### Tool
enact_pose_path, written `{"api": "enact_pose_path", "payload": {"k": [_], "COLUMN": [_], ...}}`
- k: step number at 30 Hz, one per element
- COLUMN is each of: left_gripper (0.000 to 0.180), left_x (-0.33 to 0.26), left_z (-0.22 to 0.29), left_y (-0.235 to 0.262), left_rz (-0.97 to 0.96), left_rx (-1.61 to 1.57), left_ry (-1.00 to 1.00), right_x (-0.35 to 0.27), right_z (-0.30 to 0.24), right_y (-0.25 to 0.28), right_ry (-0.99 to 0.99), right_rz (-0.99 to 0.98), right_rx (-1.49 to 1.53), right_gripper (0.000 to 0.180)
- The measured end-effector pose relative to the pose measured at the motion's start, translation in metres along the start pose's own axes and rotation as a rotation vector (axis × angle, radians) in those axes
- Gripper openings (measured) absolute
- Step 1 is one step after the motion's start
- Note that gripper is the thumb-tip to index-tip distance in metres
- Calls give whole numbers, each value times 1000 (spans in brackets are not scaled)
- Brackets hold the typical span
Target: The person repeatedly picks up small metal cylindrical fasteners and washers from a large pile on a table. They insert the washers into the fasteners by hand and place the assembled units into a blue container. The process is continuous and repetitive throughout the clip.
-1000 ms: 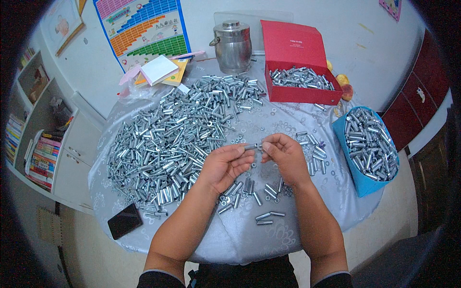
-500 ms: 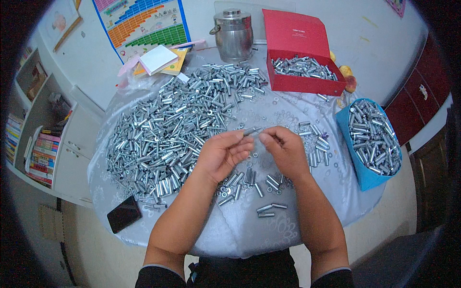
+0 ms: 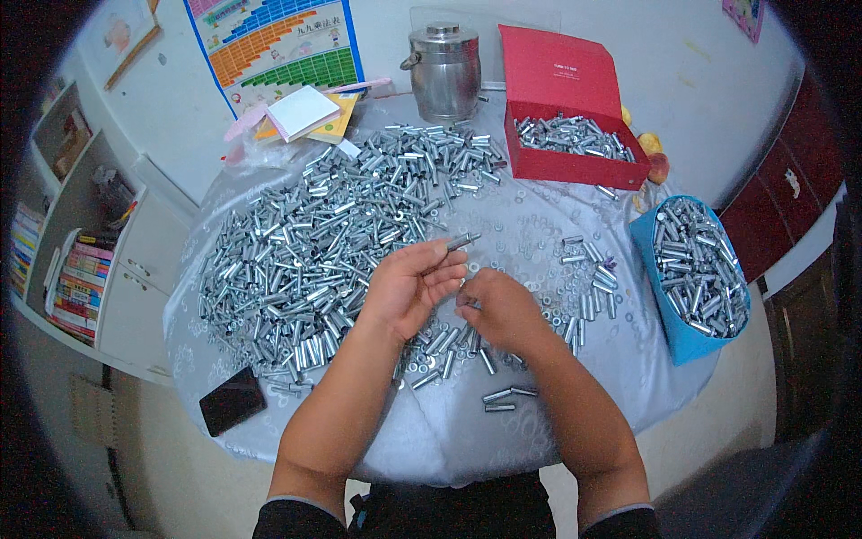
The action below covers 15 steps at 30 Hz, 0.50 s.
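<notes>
Head view: the left hand [image 3: 409, 286] pinches a short metal sleeve [image 3: 462, 241] at its fingertips, above the surface [image 3: 467, 431]. The right hand [image 3: 498, 308] curls over loose sleeves; whether it grips any is unclear. A red box [image 3: 575, 166] and blue bin [image 3: 669, 310] hold more sleeves.

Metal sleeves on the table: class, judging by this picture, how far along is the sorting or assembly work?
Done, apparently: the red box and blue bin already hold sleeves. In hand: the left hand holds one metal sleeve at its fingertips; the right hand rests among small washers. Left: the large loose pile covers much of the table, so most remains.
</notes>
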<state>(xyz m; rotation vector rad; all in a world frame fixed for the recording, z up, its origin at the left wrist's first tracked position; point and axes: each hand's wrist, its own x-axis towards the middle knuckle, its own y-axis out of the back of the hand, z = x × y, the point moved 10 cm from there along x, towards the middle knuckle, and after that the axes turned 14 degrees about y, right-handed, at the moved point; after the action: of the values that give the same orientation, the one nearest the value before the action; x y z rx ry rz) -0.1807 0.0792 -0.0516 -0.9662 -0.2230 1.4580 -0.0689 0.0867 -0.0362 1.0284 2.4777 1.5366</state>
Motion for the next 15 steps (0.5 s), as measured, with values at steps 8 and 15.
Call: {"api": "enact_pose_path", "payload": {"k": [8,15], "left_gripper": [25,24], "left_x": [-1,0], "left_z": [-5,-4], "left_y": [5,1], "left_rz": [18,-5], "left_rx": [11,5], "left_ry": [9,10], "right_x": [-4,-2], "right_z": [2,0], "right_y": [-2,-3], "right_ry": [-22,57], "right_rz": [15,-23], "right_rx": [-1,20], "right_gripper": [14,15]}}
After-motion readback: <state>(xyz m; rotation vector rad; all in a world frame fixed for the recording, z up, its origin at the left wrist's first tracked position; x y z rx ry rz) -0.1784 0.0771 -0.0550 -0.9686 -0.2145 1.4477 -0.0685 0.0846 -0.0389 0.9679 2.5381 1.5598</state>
